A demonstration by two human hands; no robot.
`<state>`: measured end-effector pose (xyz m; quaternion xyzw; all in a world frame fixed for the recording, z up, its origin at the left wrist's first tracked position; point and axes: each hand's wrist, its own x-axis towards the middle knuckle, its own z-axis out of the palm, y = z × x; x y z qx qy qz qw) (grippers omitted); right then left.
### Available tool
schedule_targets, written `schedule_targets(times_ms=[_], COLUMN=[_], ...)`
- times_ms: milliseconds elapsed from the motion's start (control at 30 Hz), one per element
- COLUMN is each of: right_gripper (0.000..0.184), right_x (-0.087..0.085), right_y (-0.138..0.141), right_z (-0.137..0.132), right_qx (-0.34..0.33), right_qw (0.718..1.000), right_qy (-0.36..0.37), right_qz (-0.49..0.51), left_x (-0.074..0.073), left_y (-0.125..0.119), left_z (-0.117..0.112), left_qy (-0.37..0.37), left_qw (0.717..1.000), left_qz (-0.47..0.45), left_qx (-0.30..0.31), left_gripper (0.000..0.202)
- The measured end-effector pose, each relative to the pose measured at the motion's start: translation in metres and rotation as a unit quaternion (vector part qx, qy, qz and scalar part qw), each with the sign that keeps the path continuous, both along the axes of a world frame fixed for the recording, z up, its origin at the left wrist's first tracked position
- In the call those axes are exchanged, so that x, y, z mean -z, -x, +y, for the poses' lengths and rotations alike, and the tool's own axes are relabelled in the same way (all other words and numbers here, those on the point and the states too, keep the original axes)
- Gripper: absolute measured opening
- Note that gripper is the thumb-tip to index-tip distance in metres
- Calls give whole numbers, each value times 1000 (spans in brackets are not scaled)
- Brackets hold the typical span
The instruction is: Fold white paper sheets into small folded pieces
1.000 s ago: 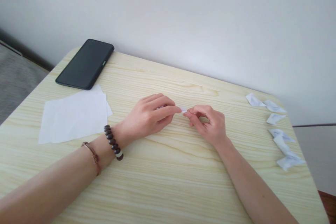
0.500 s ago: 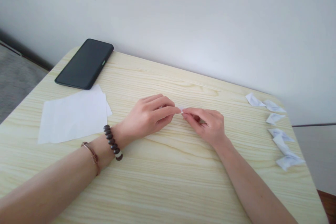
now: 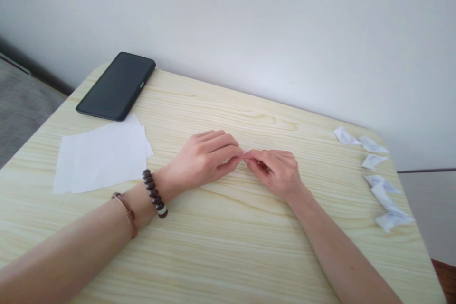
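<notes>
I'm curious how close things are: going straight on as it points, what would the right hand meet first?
Probably the left hand; the right hand seems to pinch a sliver of white paper, and any gap is unclear.

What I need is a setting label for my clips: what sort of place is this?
Possibly a room at home, though that's uncertain: a wood-grain table runs along a pale wall, holding white paper sheets and a dark phone or tablet.
</notes>
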<state>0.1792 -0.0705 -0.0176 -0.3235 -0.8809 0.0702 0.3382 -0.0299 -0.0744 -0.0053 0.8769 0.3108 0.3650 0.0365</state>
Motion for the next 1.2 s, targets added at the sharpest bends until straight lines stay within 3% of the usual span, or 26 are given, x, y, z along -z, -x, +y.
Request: schedule_targets(times_ms=[367,667,1000,1200], right_gripper=[4,2,6,5], right_x=[1,4,0,-3], right_y=[1,-3,-1,-1], right_z=[-1,3,3,6], right_qx=[12,89,30,86], right_qw=[999,992,995,987], right_qy=[39,80,70,47], right_qz=[11,29,69,127], left_x=[-1,2,2,4], left_y=[1,2,4,4], left_z=[0,3,5,6], left_qy=[10,91,68,95], left_qw=[1000,991,996,983], left_qz=[19,-32,-16,-50], left_qx=[-3,-92,-54,-149], left_gripper=[6,18,10,13])
